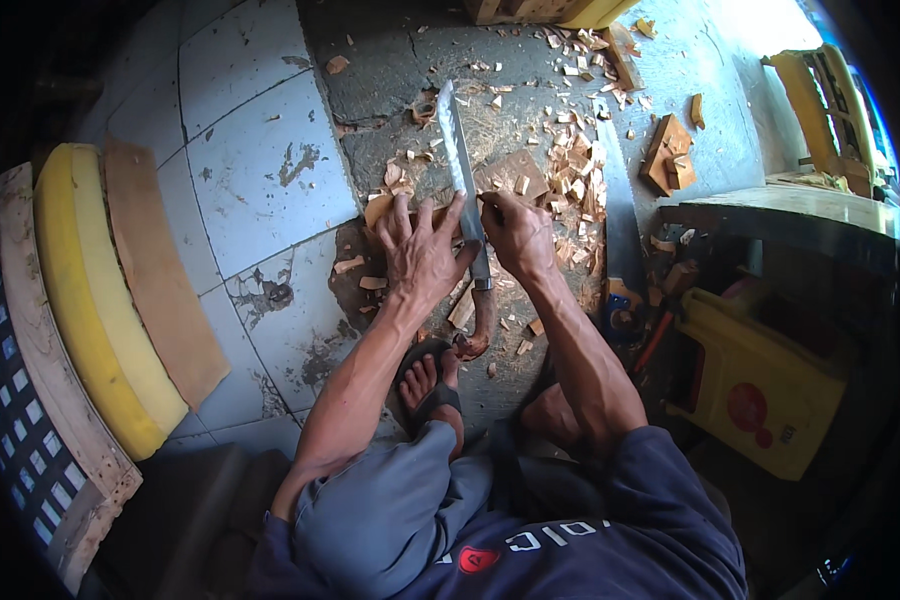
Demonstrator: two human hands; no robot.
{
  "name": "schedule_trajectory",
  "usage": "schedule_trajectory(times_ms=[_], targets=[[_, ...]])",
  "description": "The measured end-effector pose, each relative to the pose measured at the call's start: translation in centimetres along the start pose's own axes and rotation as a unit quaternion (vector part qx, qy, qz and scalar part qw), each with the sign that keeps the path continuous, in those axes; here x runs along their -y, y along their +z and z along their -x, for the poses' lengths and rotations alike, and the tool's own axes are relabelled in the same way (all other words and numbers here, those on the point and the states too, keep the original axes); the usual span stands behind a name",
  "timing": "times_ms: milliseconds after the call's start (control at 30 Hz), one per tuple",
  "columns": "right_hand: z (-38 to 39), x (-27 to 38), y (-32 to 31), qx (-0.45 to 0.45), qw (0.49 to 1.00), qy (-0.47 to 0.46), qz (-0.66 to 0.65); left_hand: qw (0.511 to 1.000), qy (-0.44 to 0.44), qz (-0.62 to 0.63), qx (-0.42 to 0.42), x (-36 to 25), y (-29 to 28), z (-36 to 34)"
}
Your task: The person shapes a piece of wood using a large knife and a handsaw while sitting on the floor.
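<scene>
A long machete (458, 150) with a curved brown wooden handle (484, 330) lies before me, its blade pointing away and its handle near my sandalled foot (433, 385). My left hand (422, 250) rests with fingers spread along the left side of the blade, the index finger and thumb touching it. On the other side, my right hand (518, 235) is closed in a pinch close against the blade's edge. Whatever its fingers hold is hidden. Under and beside the right hand is a flat piece of wood (515, 174).
Wood chips (577, 165) litter the floor. A handsaw (622, 215) lies to the right, near a brown wood block (668, 155) and a yellow plastic container (745, 385). Curved yellow (100, 300) and tan (160, 270) pieces stand at left over white tiles (265, 165).
</scene>
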State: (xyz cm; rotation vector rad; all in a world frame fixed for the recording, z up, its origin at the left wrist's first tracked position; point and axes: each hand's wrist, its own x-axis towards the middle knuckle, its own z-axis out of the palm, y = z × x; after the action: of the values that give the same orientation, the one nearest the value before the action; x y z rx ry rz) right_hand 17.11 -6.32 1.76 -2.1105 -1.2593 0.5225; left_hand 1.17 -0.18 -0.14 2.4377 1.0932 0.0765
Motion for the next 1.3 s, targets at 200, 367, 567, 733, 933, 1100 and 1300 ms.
schedule_trajectory(times_ms=[200,367,567,733,933,1100,1300], targets=[[1.3,0.4,-0.6,0.109,0.992,0.054,0.036,0.999,0.007,-0.025,-0.029,0.3,1.0,0.5],[4.3,0.6,-1.4,0.076,0.997,0.010,0.031,1.000,-0.017,-0.021,0.000,1.3,0.8,0.5],[-1.1,0.0,-0.9,0.042,0.998,0.033,0.041,1.000,0.005,-0.022,-0.016,0.0,0.0,-0.2],[0.5,-0.7,-0.7,0.052,0.999,0.011,-0.008,1.000,-0.004,-0.013,-0.002,0.0,0.2,0.3],[4.8,-0.3,-3.4,0.204,0.970,0.091,0.097,0.999,-0.018,-0.028,-0.003,0.0,1.2,0.4],[11.1,-0.9,2.2,-0.038,0.995,0.072,0.061,0.999,-0.027,-0.019,0.014,0.5,0.7,0.5],[12.6,-4.9,3.1,-0.025,0.927,0.296,-0.228,1.000,-0.009,0.029,-0.007,1.3,0.7,0.0]])
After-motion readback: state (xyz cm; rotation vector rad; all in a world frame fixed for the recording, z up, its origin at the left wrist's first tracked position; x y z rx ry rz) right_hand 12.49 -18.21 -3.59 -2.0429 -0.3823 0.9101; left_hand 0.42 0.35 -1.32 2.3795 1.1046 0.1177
